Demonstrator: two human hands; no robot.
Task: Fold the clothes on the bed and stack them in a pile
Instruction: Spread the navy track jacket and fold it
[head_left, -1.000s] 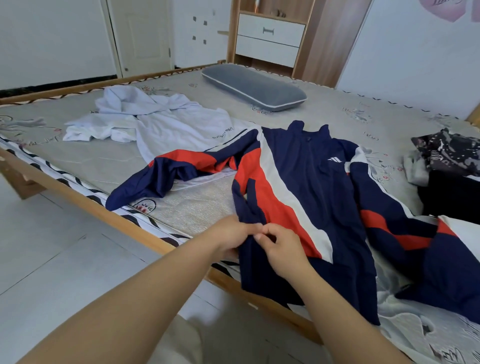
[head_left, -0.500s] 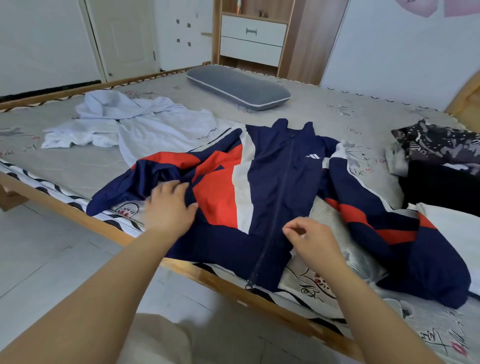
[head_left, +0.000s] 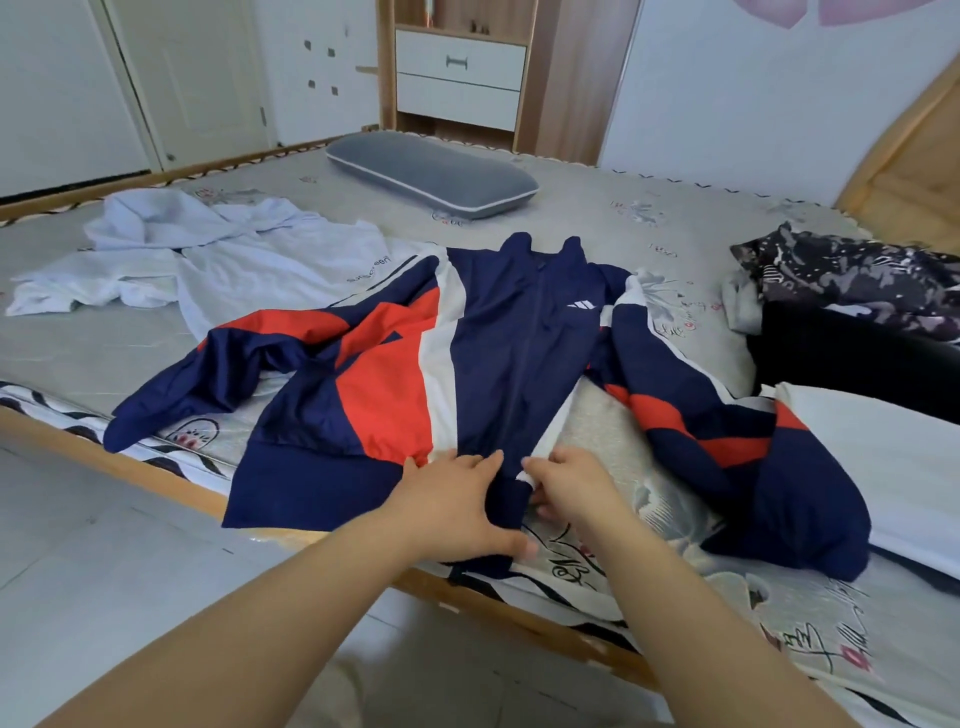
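Navy, red and white zip track jacket (head_left: 467, 364) lies spread mid-frame on bed (head_left: 675, 234). Left hand (head_left: 457, 504) flat on hem, fingers straight; right hand (head_left: 566, 488) pinches zipper edge. Thin, slippery, light fabric; grip hem corners or shoulders.

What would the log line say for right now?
step: flattening jacket hem | left hand: pressing hem, fingers straight | right hand: pinching hem edge | white hoodie: unfolded

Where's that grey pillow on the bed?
The grey pillow lies at the far side of the bed, beyond the navy jacket, just below the white drawers.
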